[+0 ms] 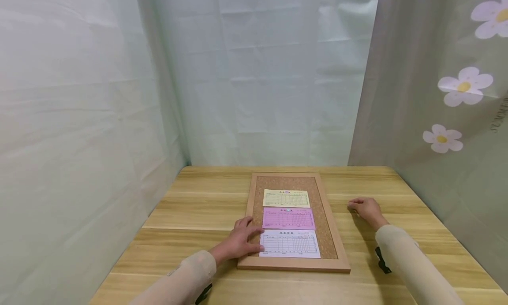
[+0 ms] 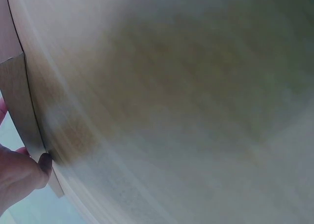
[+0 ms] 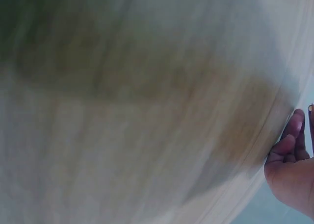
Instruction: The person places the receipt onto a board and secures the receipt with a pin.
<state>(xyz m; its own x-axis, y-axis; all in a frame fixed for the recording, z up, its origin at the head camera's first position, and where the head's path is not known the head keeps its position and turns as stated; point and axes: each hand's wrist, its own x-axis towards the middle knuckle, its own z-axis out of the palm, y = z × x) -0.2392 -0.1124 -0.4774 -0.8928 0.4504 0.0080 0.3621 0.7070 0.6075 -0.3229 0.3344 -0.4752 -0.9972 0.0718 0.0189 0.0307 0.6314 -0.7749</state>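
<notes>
A wood-framed cork board (image 1: 328,239) lies on the table with three printed slips on it. The yellow slip (image 1: 285,199) is at the top, the pink slip (image 1: 288,219) below it, the white slip (image 1: 290,244) lowest. Small coloured spots show at the top of the yellow and pink slips. My left hand (image 1: 239,239) rests over the board's left frame, fingers apart, tips touching the white slip's left edge. To the right of the board, my right hand (image 1: 367,211) is low over the table, fingers bent. A tiny golden spot (image 3: 310,108) shows by a fingertip; whether it is held is unclear.
The wooden table (image 1: 190,208) extends on both sides of the board. Pale curtains (image 1: 270,76) hang behind and at the left; a curtain with white flowers (image 1: 464,87) hangs at the right. Dark straps (image 1: 382,261) show under the sleeves.
</notes>
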